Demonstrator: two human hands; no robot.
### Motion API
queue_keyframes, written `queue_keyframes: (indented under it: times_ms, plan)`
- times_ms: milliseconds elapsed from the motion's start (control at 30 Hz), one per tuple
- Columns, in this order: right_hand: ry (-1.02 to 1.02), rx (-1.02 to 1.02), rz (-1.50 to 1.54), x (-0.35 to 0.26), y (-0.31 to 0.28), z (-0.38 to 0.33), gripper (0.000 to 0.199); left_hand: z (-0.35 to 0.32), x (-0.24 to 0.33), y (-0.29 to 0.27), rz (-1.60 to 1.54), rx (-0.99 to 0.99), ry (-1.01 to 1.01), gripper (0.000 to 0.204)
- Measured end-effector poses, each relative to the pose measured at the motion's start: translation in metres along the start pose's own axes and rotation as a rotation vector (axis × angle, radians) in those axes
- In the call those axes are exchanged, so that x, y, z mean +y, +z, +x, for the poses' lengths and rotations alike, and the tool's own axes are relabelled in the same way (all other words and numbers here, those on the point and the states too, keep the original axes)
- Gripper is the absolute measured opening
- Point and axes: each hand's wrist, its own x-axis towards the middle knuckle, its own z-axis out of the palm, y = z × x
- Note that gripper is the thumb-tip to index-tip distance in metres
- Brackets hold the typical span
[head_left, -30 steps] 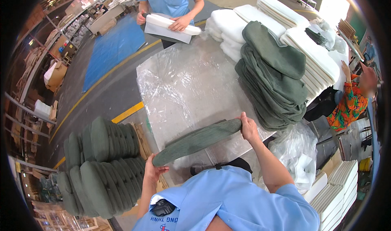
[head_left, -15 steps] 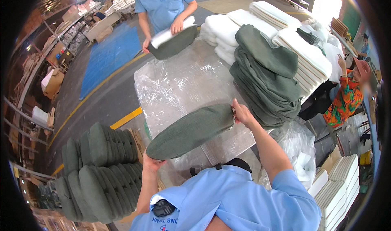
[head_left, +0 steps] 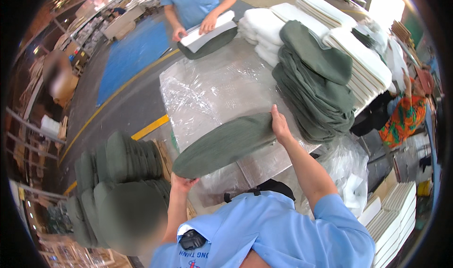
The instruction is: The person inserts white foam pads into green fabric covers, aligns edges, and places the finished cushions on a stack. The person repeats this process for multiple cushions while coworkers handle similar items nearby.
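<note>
A long dark green fabric-covered cushion (head_left: 225, 145) with rounded ends is held between my two hands, just above the plastic-wrapped table top (head_left: 222, 86). My left hand (head_left: 185, 182) grips its near left end from below. At the far right end, my right hand (head_left: 281, 125) has its fingers behind the edge and its thumb pointing up. To the right lies a heap of loose green covers (head_left: 314, 91). Across the table a co-worker in a blue shirt handles a white pad (head_left: 207, 34) on top of a green cover (head_left: 212, 46).
Stacks of white pads (head_left: 361, 62) stand behind the green heap. Several green cushions (head_left: 127, 157) are stacked at the lower left, partly blurred. Clear plastic bags (head_left: 347, 166) hang at the right, near more white pads (head_left: 394, 218). Another person in a patterned top (head_left: 405, 121) is at the far right.
I still hold the cushion at both ends; it has turned slightly, showing its broad face more. The co-worker's white pad and green cover are now lower on the table edge, with more white showing.
</note>
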Motion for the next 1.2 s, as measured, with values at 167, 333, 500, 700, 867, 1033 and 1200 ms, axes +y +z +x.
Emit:
queue_keyframes:
  times_ms: [167, 333, 500, 700, 867, 1033, 1200]
  plan:
    - [-0.199, 0.206, -0.125, -0.009, 0.000, -0.043, 0.083, -0.047, -0.013, 0.003, 0.141, -0.117, 0.001, 0.064]
    - [-0.110, 0.431, 0.165, 0.016, -0.043, -0.107, 0.079, -0.068, 0.011, 0.010, 0.334, -0.353, -0.071, 0.071]
    - [-0.015, 0.668, 0.406, 0.073, -0.070, -0.149, 0.072, -0.048, 0.065, 0.060, 0.619, -0.422, -0.210, 0.085]
    - [-0.023, 0.701, 0.476, 0.115, -0.079, -0.163, 0.067, -0.042, 0.071, 0.120, 0.894, -0.179, 0.255, 0.077]
    - [0.043, 0.712, 0.407, 0.123, -0.089, -0.161, 0.066, -0.050, 0.072, 0.146, 1.061, -0.304, 0.549, 0.074]
    - [0.166, 0.741, 0.548, 0.136, -0.105, -0.167, 0.061, -0.058, 0.035, 0.170, 0.713, -0.336, 0.738, 0.082]
    - [0.193, 0.849, 0.888, 0.152, -0.096, -0.153, 0.057, -0.030, 0.012, 0.134, 0.545, -0.229, 0.621, 0.078]
